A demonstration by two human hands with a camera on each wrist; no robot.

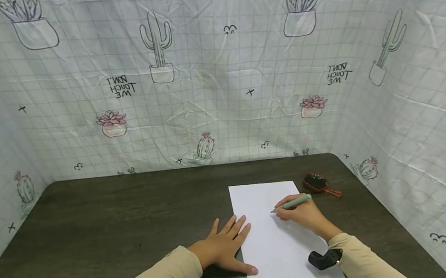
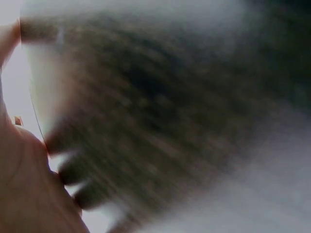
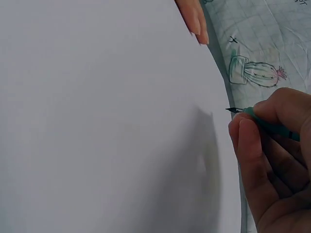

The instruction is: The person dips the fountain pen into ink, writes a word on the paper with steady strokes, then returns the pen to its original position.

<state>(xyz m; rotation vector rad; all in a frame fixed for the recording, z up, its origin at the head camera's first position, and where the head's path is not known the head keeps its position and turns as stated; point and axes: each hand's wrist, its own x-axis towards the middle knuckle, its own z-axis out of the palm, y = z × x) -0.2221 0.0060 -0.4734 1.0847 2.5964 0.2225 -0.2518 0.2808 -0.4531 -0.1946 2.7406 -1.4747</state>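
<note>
Beside rectangular white paper point(image 1: 264, 243), black-and-orange hairbrush point(image 1: 317, 182) on dark wooden tabletop point(image 1: 110, 223). Right fingers point(image 3: 251, 160) pinch green pen point(image 1: 297, 202); left fingers point(image 1: 236, 228) splayed, empty.

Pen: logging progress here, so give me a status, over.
Right hand pinching pen, nib over paper. Left hand spread across paper's left edge. Paper looks blank. Hairbrush beside paper, not in the way.

A pale green pen point(image 1: 297, 202), its dark pointed nib exposed, slants in the pinch of the right hand point(image 1: 307, 216), nib aimed leftward over a white sheet point(image 1: 273, 256). The sheet — plain, flat, longer than wide — lies on the dark tabletop point(image 1: 110, 223), its left edge under the left hand's point(image 1: 224, 247) spread fingers and thumb.
</note>
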